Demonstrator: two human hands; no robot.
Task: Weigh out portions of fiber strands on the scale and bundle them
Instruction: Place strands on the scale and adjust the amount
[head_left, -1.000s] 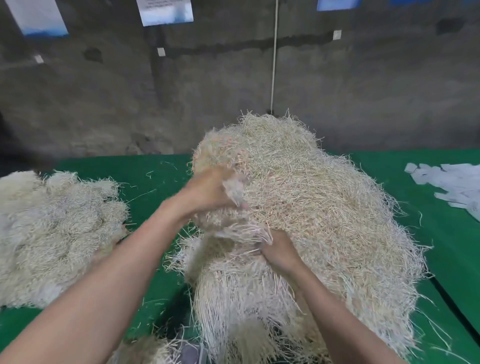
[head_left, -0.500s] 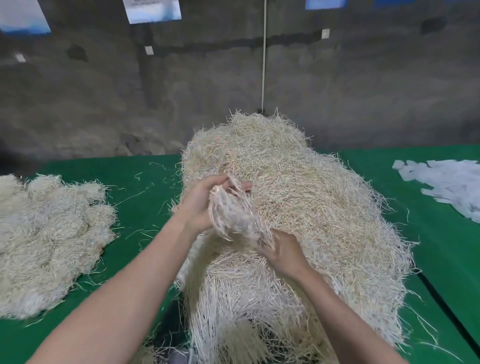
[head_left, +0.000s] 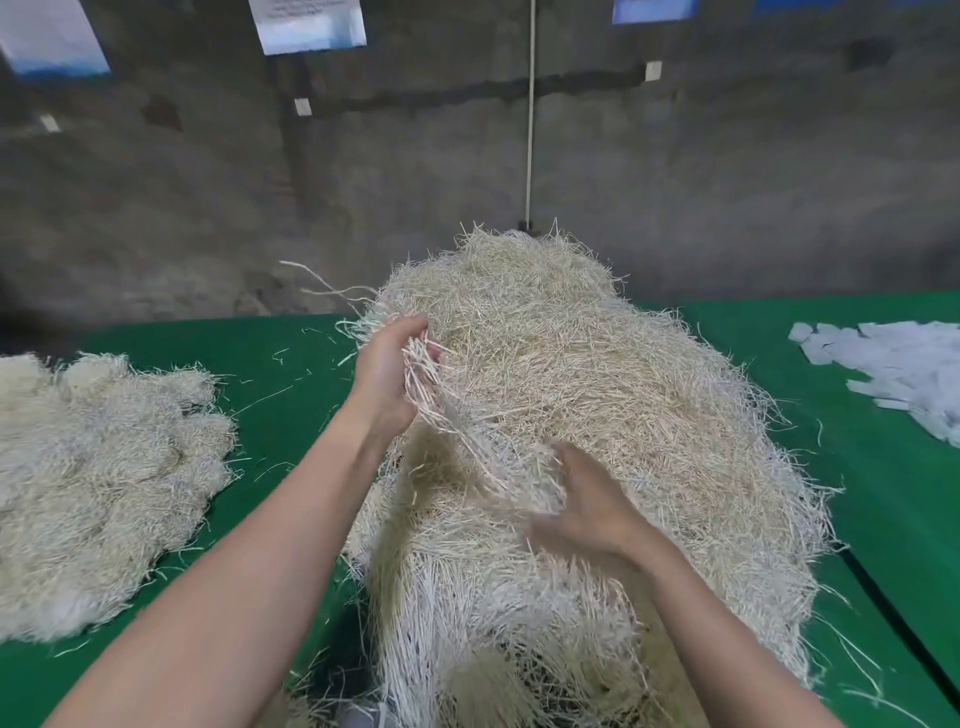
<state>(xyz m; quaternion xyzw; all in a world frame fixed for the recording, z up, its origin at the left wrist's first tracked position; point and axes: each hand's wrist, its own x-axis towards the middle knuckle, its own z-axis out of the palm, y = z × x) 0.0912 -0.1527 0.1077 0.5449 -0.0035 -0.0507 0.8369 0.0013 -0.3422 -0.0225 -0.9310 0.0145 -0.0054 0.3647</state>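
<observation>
- head view looks down at a big heap of pale, straw-coloured fiber strands (head_left: 623, 389) in the middle of a green cloth table top (head_left: 291, 374).
- the left hand (head_left: 387, 379) is up beside the left side of the heap, with its fingers curled round a thin bunch of pale strands (head_left: 441, 415).
- that bunch hangs down and to the right, toward the right hand (head_left: 587, 504).
- the right hand is low on the front of the heap and is blurred; i cannot tell if it grips the strands or only touches them.
- a flatter pile of pale strands (head_left: 104, 467) lies on the left of the table, apart from the big heap.
- a scatter of white paper slips (head_left: 893, 369) lies at the far right.
- a grey wall (head_left: 727, 182) stands behind, with a thin white cord (head_left: 530, 130) running down it.
</observation>
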